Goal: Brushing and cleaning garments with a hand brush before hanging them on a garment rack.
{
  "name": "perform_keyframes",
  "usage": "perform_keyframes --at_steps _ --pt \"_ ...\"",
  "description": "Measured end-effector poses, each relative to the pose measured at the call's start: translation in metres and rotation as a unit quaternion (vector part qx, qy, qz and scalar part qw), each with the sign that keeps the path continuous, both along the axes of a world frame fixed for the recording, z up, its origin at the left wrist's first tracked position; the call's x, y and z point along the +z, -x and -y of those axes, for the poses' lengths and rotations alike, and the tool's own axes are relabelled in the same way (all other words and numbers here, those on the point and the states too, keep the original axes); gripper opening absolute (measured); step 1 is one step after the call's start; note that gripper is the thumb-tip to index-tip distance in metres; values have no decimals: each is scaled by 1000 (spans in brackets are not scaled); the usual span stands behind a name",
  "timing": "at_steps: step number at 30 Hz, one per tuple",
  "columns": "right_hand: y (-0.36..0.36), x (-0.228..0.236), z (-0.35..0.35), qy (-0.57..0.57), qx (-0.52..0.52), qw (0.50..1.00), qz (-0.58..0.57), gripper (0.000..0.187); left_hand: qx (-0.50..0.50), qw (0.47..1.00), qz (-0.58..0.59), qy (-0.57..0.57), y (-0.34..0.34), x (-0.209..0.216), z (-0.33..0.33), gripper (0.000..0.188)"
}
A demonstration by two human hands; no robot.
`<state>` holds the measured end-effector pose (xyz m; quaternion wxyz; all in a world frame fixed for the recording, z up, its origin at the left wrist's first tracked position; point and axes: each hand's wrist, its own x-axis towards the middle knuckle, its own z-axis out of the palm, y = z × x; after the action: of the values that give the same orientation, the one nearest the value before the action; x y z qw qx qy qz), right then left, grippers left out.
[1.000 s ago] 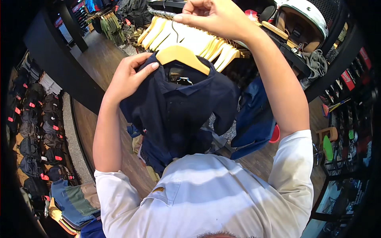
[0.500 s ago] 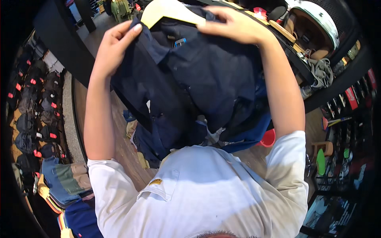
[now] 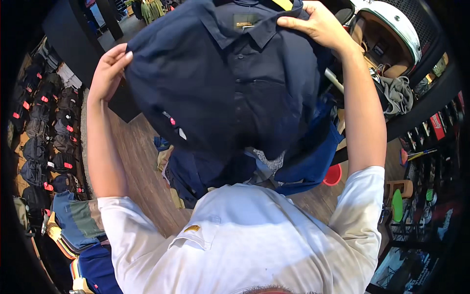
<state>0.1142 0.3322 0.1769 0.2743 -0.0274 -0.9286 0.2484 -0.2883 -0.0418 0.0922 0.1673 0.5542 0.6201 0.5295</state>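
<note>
Flanking navy shirt [image 3: 230, 78], wooden floor [image 3: 142, 171]

Single view only, head-mounted fisheye, left one of side-by-side pair. Looks steeply down over wearer's own chest, white t-shirt [image 3: 254, 240] filling bottom of frame. Both forearms rise from lower edge toward top. Very close range: navy shirt [image 3: 230, 83] held up right under lens, takes up most of centre. Edges bend hard, wooden floor [image 3: 142, 161] far below, shop racks curling round dark rim. No second view to compare overlap.
</note>
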Motion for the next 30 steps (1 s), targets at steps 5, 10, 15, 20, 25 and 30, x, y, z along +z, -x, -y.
perform_keyframes --at_steps 5,10,15,20,25,30 --pt "24 2 6 -61 -32 998 -14 36 221 901 -341 -150 -33 20 -35 35" --pt "45 8 15 -41 -24 999 -23 39 185 879 -374 -229 -167 71 -86 43" --pt "52 -11 24 -65 -20 997 24 57 34 972 -200 -117 -131 104 -96 37" --pt "28 -61 -20 -96 -175 979 -44 48 130 936 -312 -100 -54 103 -65 41" --pt "9 -150 -20 240 -73 967 -37 41 77 951 -270 -128 -58 80 -104 42" --pt "-47 -161 28 162 -79 974 137 16 4 981 -184 -65 -70 46 -118 43"
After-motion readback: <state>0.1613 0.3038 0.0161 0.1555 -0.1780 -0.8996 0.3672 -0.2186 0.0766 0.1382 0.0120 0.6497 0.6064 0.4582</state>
